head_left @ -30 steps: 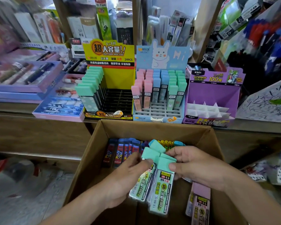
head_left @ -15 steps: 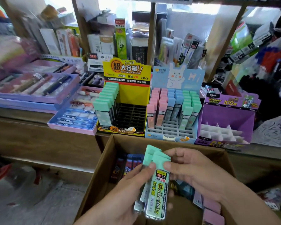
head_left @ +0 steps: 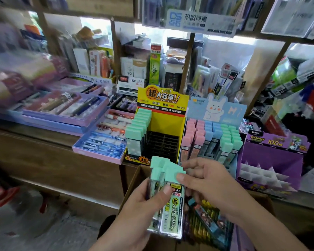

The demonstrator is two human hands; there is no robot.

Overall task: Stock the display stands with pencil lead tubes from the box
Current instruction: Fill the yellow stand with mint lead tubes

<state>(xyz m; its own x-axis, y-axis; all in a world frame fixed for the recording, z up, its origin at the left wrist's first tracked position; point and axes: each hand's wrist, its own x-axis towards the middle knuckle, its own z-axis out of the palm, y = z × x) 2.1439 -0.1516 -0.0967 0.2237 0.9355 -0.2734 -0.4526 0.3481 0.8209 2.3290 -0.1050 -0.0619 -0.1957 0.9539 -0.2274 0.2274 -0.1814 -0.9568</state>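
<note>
My left hand (head_left: 143, 205) grips a bunch of mint-capped pencil lead tubes (head_left: 170, 201) above the cardboard box (head_left: 132, 185). My right hand (head_left: 207, 183) pinches the mint cap of the front tube with thumb and fingers. More coloured tubes (head_left: 207, 220) lie in the box below. Behind stands the yellow display stand (head_left: 163, 113), with a row of mint tubes on its left and dark vacant slots on the right. The blue rabbit stand (head_left: 216, 113) holds pink, blue and green tubes. The purple stand (head_left: 272, 156) shows white dividers.
Lilac trays of pens (head_left: 65, 107) and a pink-rimmed tray (head_left: 101, 142) lie on the wooden counter (head_left: 43, 138) to the left. Shelves packed with stationery rise behind the stands. The floor lies at the lower left.
Both hands have lifted the bunch of mint tubes up out of the box toward the stands. The view has tilted upward, showing more shelving.
</note>
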